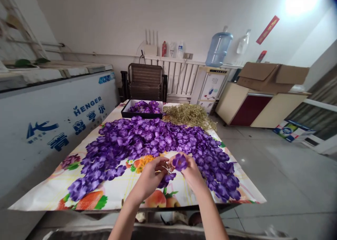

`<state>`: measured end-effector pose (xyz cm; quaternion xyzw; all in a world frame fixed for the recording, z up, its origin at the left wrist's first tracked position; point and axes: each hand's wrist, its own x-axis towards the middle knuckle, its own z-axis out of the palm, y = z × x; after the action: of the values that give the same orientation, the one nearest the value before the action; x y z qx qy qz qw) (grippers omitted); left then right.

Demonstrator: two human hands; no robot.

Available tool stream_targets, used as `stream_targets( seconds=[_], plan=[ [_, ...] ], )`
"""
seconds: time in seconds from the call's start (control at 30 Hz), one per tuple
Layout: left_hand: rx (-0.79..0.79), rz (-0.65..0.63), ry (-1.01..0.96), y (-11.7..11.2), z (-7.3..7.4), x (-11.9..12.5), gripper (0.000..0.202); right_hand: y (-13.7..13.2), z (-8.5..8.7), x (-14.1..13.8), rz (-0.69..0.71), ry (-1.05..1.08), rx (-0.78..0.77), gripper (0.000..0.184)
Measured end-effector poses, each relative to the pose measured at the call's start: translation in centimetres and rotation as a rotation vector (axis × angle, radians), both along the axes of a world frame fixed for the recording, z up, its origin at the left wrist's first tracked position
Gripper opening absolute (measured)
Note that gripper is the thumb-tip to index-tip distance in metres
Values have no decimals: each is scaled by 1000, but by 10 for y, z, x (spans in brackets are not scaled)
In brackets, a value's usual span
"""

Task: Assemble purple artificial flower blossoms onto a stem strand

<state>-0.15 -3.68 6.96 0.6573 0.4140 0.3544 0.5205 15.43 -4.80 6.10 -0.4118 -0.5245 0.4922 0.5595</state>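
My right hand [193, 171] is closed round a purple artificial flower [180, 161], held just above the table. My left hand [149, 177] pinches a thin pale stem piece [166, 168] that meets the flower. Both hands hover over the near middle of the table, above a loose purple flower [168, 178]. A large heap of purple flowers [147, 141] curves around them on the fruit-patterned tablecloth [116, 191].
A black tray of purple flowers [143, 108] and a pile of dry green-yellow stems [188, 115] sit at the far end. A chest freezer [52, 117] runs along the left. A dark chair [144, 80], water dispenser [213, 82] and cabinet with cardboard box [263, 92] stand beyond.
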Motion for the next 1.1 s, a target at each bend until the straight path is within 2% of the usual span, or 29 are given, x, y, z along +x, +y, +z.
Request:
stream_targets(
  seconds=[0.1,0.2,0.37,0.5,0.63,0.8,0.93,1.0,1.07,1.1],
  plan=[
    [-1,-18,-56,-7,6,0,23,-6,1,5,0,140,-54,2],
    [23,-53,-101,-7,11,0,20,-5,8,6,-14,237,-98,11],
    [111,-96,-140,-1,2,-2,11,4,4,0,-36,292,-165,22],
    [18,-88,-233,6,-7,-4,11,11,-3,-2,-4,307,-241,27],
    [-83,-94,-310,13,-8,-5,6,16,-1,-1,48,321,-304,29],
    [-182,-138,-278,20,-1,-3,8,22,-2,4,18,279,-328,29],
    [-96,-67,-161,22,-3,1,24,24,-2,10,0,100,-315,17],
    [-62,-50,-130,23,-8,5,20,25,-1,11,50,-2,-273,12],
    [-45,-46,-140,23,-13,8,10,25,-2,13,88,-11,-243,12],
    [-35,-20,-153,23,-14,10,11,25,-3,14,100,7,-242,16]
  ],
)
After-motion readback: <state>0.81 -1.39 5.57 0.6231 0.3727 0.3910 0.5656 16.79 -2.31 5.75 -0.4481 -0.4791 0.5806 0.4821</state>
